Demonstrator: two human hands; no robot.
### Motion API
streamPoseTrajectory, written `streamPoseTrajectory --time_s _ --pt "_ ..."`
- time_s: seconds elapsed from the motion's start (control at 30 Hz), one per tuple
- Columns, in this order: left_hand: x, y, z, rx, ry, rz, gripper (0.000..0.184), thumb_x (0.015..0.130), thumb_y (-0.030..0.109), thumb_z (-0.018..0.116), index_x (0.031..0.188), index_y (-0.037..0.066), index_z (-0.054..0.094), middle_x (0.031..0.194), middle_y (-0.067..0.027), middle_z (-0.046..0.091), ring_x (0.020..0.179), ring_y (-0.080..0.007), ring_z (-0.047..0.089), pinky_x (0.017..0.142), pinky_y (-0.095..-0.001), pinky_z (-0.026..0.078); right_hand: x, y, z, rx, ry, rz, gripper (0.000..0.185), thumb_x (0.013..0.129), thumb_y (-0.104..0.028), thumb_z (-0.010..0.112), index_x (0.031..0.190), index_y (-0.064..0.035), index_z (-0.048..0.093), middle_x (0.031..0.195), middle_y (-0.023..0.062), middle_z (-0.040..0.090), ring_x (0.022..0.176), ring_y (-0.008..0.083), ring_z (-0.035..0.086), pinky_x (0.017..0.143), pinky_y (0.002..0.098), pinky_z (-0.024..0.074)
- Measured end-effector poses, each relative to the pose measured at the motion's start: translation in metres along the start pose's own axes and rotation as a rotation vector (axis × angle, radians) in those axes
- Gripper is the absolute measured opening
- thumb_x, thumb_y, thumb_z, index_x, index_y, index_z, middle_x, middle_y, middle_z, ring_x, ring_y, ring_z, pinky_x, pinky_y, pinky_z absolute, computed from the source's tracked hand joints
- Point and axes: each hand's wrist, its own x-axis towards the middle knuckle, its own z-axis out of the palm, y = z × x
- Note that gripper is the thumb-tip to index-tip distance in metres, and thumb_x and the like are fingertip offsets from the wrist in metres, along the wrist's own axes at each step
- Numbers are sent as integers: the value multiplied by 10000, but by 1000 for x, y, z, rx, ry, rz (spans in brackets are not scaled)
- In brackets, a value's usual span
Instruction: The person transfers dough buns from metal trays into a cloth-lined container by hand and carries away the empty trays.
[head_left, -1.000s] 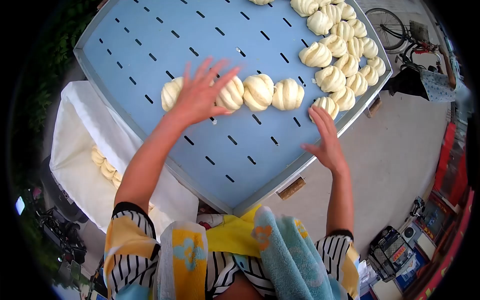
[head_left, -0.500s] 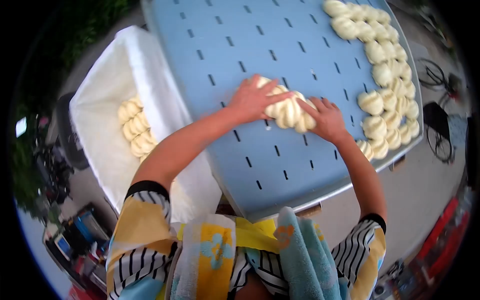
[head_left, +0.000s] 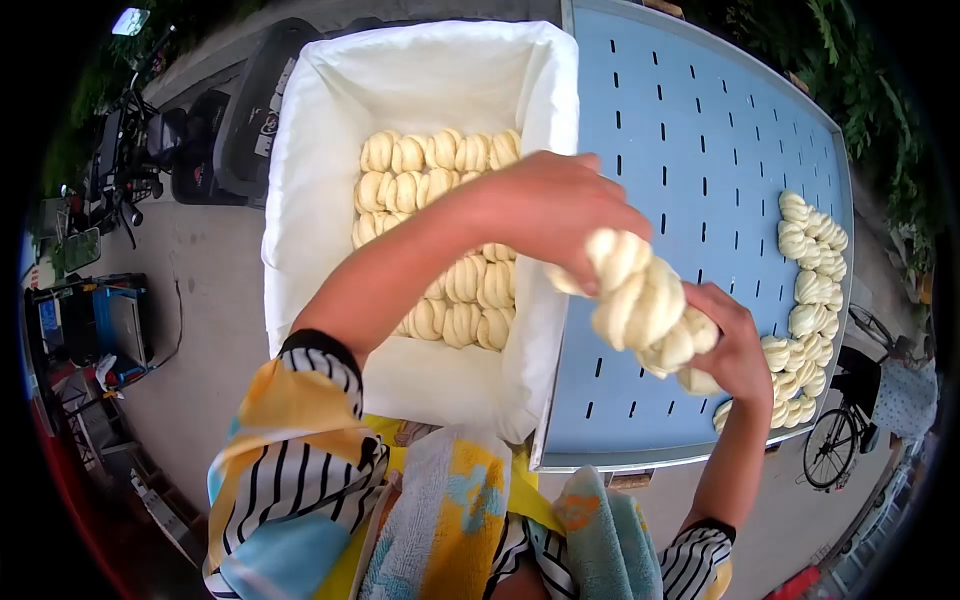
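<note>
From here I see the left fingers (head_left: 618, 215) and right fingers (head_left: 714, 300) gripping a row of twisted dough buns (head_left: 638, 305) between them, probably so it does not sag. Below them is the slotted blue tray (head_left: 640, 130); leftward, the cloth-lined bin (head_left: 310, 200).

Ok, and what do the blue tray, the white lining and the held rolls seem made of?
Blue tray: possibly painted metal or plastic, by its flat, smooth, slotted surface. White lining: probably cloth, matte, draping in soft creases. Held rolls: apparently dough, pale and smooth, with rounded, grooved folds.
</note>
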Motion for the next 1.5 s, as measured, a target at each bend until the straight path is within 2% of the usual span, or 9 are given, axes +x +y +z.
streamPoseTrajectory --time_s 0.2,0.3,0.63,0.8,0.93,1.13,1.27,1.4,1.5 --pt "-193 -133 -21 -332 207 -451 703 592 165 878 1258 169 653 1149 -30 686 1020 -286 562 951 -377 443 215 -85 114 -270 -378 47 695 651 -266 825 1312 -209 617 1179 66 674 1085 254 628 933 358 486" --pt "-218 -223 27 -123 350 -634 697 616 197 867 1272 208 632 1177 -24 672 1091 -316 548 953 -388 461 294 -64 183 -613 -358 16 686 678 -313 821 1326 -320 596 1199 13 643 1131 232 599 913 356 493" --pt "-156 -386 97 658 911 -603 698 645 112 777 1294 300 600 1275 50 577 1201 -306 453 1020 -501 340 429 94 256 -1046 549 -541 579 795 -62 572 1285 -367 614 1127 -39 600 998 231 533 791 424 408" --pt "-150 -410 129 561 932 -621 626 673 68 739 1245 298 628 1274 51 586 1208 -308 454 1030 -497 335 436 133 267 -1042 418 -451 523 820 -78 559 1277 -327 609 1160 -16 596 1094 255 520 894 473 391" --pt "-146 -422 116 348 579 -799 575 742 82 712 1260 313 613 1279 57 601 1227 -311 454 1049 -500 319 453 146 260 -937 59 -234 541 843 -36 509 1317 -282 596 1228 -17 586 1163 258 498 979 496 352" --pt "-136 -396 114 594 622 -876 488 828 101 629 1272 302 608 1349 18 558 1280 -323 424 1060 -519 297 428 123 288 -944 526 -247 384 868 -107 578 1225 -231 644 1295 31 534 1220 282 458 1044 559 304" --pt "-126 -356 119 504 701 -681 413 806 146 696 1207 236 664 1320 -5 555 1229 -284 467 988 -507 356 398 87 305 -599 560 168 537 777 -166 771 1291 -215 626 1347 89 494 1266 333 422 1066 540 326" --pt "-121 -389 151 267 561 -610 289 872 153 585 1144 178 679 1155 -11 599 1113 -202 546 923 -386 419 394 137 305 -593 559 142 517 768 -267 787 1262 -192 655 1343 77 489 1244 322 423 1046 385 396" --pt "-121 -380 136 170 350 -716 275 889 184 585 1147 180 678 1194 -9 599 1148 -201 539 941 -393 414 404 125 280 -360 379 330 507 787 -283 776 1270 -190 654 1350 85 485 1239 333 428 1065 421 382"
